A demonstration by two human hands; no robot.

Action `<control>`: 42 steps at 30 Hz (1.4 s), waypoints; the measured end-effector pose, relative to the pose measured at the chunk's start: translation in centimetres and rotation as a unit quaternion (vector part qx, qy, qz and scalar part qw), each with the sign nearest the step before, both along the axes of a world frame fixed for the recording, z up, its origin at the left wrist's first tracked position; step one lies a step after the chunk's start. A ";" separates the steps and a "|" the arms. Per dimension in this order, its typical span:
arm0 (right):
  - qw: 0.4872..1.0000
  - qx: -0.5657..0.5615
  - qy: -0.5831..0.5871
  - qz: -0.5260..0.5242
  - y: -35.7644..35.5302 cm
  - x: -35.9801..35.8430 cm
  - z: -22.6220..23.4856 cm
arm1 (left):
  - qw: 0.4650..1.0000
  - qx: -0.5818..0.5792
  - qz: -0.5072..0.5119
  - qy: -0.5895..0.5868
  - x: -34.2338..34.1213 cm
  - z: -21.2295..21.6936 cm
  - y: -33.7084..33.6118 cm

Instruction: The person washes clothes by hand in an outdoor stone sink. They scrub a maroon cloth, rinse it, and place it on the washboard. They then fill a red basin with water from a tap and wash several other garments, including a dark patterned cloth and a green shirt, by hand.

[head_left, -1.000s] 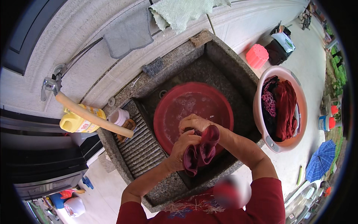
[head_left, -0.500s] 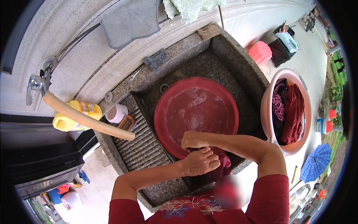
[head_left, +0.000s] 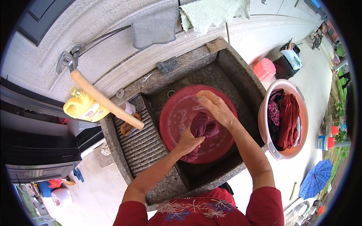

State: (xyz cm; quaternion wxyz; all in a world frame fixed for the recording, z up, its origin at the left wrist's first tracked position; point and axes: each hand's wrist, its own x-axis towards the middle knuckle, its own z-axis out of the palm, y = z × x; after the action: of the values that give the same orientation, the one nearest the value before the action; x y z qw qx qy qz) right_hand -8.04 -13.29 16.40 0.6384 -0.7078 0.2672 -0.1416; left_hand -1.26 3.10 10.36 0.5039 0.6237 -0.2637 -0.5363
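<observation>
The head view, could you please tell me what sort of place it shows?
Likely an outdoor laundry spot: a stone sink with ribbed washboard, a red basin of sudsy water, and a pink tub of clothes.

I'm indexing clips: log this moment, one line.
left hand: holding bunched maroon cloth; right hand: open over round red plastic basin; basin: sudsy water

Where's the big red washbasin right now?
In the head view, the red washbasin is near the centre, in the stone sink, just right of the ridged washboard, with the left hand and right hand over it.
</observation>
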 end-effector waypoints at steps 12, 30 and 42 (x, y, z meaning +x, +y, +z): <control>0.851 0.466 -0.229 -0.083 8.6 -4.7 -2.1 | 0.811 -0.023 0.128 0.570 -5.2 -1.0 3.3; 0.982 -0.123 0.132 0.059 5.2 -2.0 -5.1 | 0.999 -0.001 0.036 0.037 -7.2 -2.0 -0.4; 0.997 0.038 0.044 0.055 5.7 -3.3 -3.1 | 0.986 0.003 0.079 -0.145 -5.0 -3.5 0.5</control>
State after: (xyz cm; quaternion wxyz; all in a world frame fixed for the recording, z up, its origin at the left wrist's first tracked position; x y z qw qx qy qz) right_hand -11.37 -7.62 13.31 0.6588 -0.7025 0.2614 -0.0647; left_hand -6.21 3.60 6.88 0.4992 0.7153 -0.2823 -0.3993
